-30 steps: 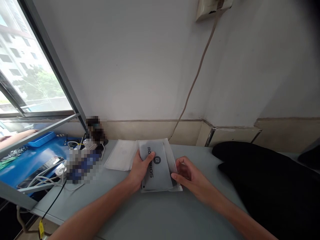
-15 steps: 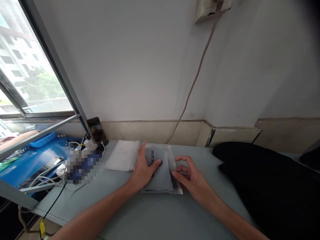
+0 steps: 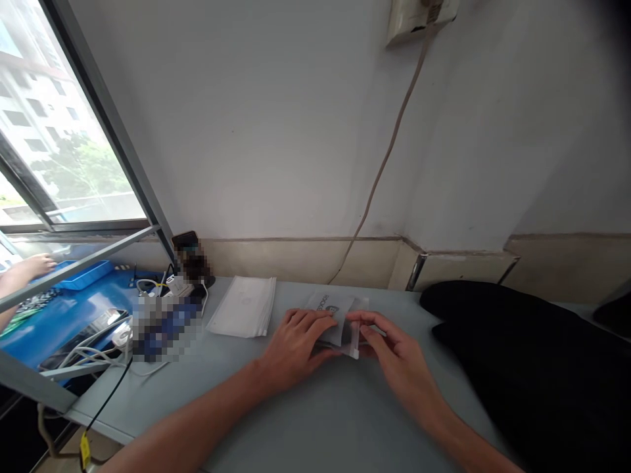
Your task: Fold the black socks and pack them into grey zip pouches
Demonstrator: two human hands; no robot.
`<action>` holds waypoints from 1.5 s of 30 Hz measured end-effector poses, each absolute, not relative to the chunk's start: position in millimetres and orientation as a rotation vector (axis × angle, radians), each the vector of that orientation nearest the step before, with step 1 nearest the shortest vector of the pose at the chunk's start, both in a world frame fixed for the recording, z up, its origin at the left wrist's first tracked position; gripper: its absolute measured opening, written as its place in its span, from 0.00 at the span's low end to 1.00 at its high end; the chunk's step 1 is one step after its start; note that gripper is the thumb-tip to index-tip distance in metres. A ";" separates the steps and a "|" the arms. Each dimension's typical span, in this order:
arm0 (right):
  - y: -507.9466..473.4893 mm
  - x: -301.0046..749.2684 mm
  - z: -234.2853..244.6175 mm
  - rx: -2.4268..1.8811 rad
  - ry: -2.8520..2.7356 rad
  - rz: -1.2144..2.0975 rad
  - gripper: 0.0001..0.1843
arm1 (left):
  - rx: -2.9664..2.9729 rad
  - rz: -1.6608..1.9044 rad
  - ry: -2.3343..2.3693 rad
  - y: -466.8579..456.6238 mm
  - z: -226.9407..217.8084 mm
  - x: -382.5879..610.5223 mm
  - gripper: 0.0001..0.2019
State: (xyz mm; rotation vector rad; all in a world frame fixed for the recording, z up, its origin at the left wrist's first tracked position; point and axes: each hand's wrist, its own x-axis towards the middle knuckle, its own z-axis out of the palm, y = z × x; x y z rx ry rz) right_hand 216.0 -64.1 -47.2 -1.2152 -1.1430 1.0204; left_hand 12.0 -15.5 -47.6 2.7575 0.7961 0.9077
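Note:
A frosted plastic zip bag (image 3: 351, 336) with dark lettering and a grey content lies between my hands, tilted up off the table at its near edge. My left hand (image 3: 298, 338) grips its left part, fingers over the top and thumb along the near edge. On the other side, my right hand (image 3: 394, 345) pinches the clear zip edge between thumb and forefinger. A white slider shows at the near corner of that edge. Left of the hands lies a stack of white translucent bags (image 3: 244, 305).
The grey table (image 3: 305, 427) runs along a wall. Black cloth (image 3: 522, 355) covers its right side. A phone on a stand (image 3: 186, 241), cables and blurred items stand at the left. Beyond a metal frame, another person's hand (image 3: 37, 266) is over a blue surface (image 3: 93, 309).
The bag has been lifted and tilted at its near edge. My left hand has closed over it from lying flat; my right hand now pinches its zip edge. The other person's hand has moved.

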 end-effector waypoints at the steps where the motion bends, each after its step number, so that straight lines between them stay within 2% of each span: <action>1: -64.7 215.7 -47.4 -1.186 -1.170 1.009 0.18 | 2.787 0.917 0.799 -13.9 -49.8 10.9 0.19; 3: -65.1 216.5 -49.4 -1.186 -1.316 0.881 0.17 | 2.795 0.963 0.801 -11.5 -52.6 8.3 0.14; 7: -63.3 225.4 -54.1 -1.311 -1.662 0.295 0.13 | 2.723 1.105 0.739 -12.5 -51.0 5.9 0.13; 9: -62.6 230.9 -54.0 -1.275 -1.762 0.116 0.09 | 2.688 1.184 0.680 -14.9 -48.5 7.1 0.12; 13: -65.0 234.2 -50.2 -1.125 -1.890 0.072 0.06 | 2.605 1.369 0.602 -19.0 -45.5 10.7 0.11; 18: -70.6 228.1 -47.3 -1.004 -1.955 -0.066 0.18 | 2.569 1.492 0.543 -20.7 -44.4 10.7 0.07; 22: -73.6 226.2 -46.0 -0.911 -1.955 -0.173 0.14 | 2.637 1.484 0.454 -23.1 -40.8 9.8 0.07; 27: -79.3 223.1 -36.9 -0.807 -1.976 -0.311 0.16 | 2.597 1.552 0.343 -27.5 -41.3 9.9 0.09; 31: -86.0 218.1 -13.4 -0.862 -2.020 -0.387 0.09 | 2.420 1.550 0.467 -35.6 -38.6 11.5 0.09; 34: -88.0 215.8 13.6 -1.047 -2.083 -0.238 0.06 | 2.169 1.475 0.718 -42.3 -28.2 15.2 0.05; 39: -76.4 215.5 46.9 -1.426 -2.111 0.387 0.15 | 1.707 1.058 0.827 -38.2 -11.6 21.5 0.14; 42: -62.7 216.3 38.8 -1.531 -2.036 0.696 0.17 | 1.570 0.840 0.793 -27.6 -16.1 20.8 0.20; 45: -51.6 216.5 13.2 -1.494 -1.941 0.920 0.17 | 1.582 0.767 0.819 -18.9 -26.9 18.1 0.21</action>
